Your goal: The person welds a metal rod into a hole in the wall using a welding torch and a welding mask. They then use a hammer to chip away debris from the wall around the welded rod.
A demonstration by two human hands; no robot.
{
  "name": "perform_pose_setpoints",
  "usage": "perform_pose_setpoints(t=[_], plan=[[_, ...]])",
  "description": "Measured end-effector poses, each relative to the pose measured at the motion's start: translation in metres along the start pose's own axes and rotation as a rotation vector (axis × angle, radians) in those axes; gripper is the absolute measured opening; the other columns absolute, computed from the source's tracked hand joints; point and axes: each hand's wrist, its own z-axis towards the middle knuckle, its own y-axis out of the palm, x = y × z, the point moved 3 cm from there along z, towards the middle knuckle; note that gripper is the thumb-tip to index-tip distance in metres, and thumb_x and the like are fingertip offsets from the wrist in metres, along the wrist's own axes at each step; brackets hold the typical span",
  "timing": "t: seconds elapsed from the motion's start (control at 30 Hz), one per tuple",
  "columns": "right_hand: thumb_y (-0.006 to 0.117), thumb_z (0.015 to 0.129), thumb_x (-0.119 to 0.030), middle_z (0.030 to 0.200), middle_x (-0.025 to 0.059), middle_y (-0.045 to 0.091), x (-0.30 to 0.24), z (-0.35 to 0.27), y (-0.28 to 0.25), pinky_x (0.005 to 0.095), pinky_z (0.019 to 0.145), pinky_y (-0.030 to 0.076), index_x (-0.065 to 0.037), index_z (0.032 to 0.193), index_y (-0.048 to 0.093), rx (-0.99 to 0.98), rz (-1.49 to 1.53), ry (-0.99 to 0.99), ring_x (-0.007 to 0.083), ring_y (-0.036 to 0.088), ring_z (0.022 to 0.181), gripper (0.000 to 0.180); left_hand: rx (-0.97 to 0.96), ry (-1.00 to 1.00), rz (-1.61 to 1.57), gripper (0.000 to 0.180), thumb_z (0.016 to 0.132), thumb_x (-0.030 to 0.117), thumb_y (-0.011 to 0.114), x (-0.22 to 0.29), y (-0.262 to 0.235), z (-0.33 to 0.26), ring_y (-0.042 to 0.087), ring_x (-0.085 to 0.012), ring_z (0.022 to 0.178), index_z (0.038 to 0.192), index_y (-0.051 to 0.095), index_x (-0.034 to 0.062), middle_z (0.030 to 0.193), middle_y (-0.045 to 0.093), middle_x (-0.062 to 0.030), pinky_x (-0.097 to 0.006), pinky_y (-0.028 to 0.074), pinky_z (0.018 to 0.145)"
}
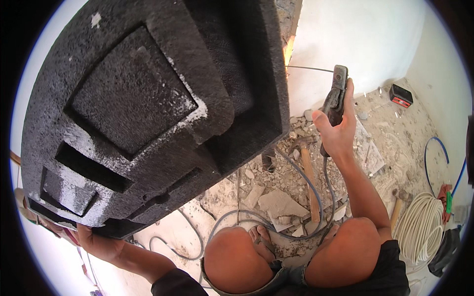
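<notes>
- We hold a large black foam block [148,113] up at its lower edge with our left hand [98,244].
- Our right hand [338,126] wraps around a dark power tool [335,96], its grey cable [316,197] trailing down.
- Below our bare knees, rubble [276,197] covers the floor [395,128].
- A wooden-handled hammer [308,172] lies there.
- A white hose coil [422,227] sits to the right.

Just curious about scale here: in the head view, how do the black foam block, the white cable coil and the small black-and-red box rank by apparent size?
1. Black foam block, though held close to the camera.
2. White cable coil.
3. Black-and-red box, farthest off, so perhaps larger than it looks.
</notes>
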Motion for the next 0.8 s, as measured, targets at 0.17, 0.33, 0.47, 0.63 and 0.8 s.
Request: perform_pose_setpoints(t=[0.17,0.33,0.47,0.63,0.8], plan=[[0.070,0.069,-0.016,0.089,0.0051,0.051,-0.003,0.000,-0.002,0.0212,0.057,0.042,0.006,0.140,0.013,0.007,-0.038,0.016,0.0082,0.044,0.063,0.094,-0.149,-0.087,-0.071,0.030,0.083,0.010,0.047,0.001,0.006,-0.001,0.058,-0.0255,0.094,0.105,0.056,-0.0071,0.103,0.059,-0.0160,-0.037,0.047,0.082],[0.070,0.068,-0.016,0.088,0.0048,0.051,0.000,0.002,0.002,0.0213,0.055,0.041,0.006,0.140,0.013,0.017,-0.031,-0.004,0.0083,0.043,0.060,0.094,0.012,0.019,0.070,0.034,0.086,0.016,0.045,-0.002,-0.017,0.006,0.055,-0.0265,0.099,0.110,0.055,-0.0064,0.108,0.057,-0.0153,-0.037,0.043,0.087],[0.069,0.069,-0.016,0.088,0.0045,0.051,0.002,0.002,0.002,0.0209,0.054,0.040,0.006,0.140,0.013,0.022,-0.035,-0.025,0.0083,0.044,0.060,0.094,0.032,0.036,0.082,0.034,0.085,0.016,0.047,-0.003,-0.024,0.009,0.055,-0.0256,0.097,0.110,0.054,-0.0069,0.108,0.057,-0.0156,-0.037,0.043,0.084],[0.070,0.069,-0.016,0.088,0.0045,0.051,0.000,0.000,0.005,0.0208,0.054,0.041,0.006,0.140,0.012,-0.004,-0.063,-0.027,0.0084,0.044,0.061,0.094,0.092,0.085,0.122,0.038,0.083,0.015,0.051,-0.003,-0.019,0.005,0.055,-0.0250,0.098,0.114,0.049,-0.0075,0.109,0.055,-0.0158,-0.038,0.043,0.085],[0.069,0.071,-0.016,0.088,0.0049,0.052,0.005,0.001,0.003,0.0216,0.059,0.043,0.006,0.140,0.013,-0.011,0.032,0.071,0.0086,0.047,0.066,0.092,0.150,0.082,0.114,0.041,0.083,0.014,0.052,0.000,0.001,-0.001,0.054,-0.0253,0.100,0.119,0.047,-0.0058,0.112,0.054,-0.0151,-0.038,0.043,0.086]])
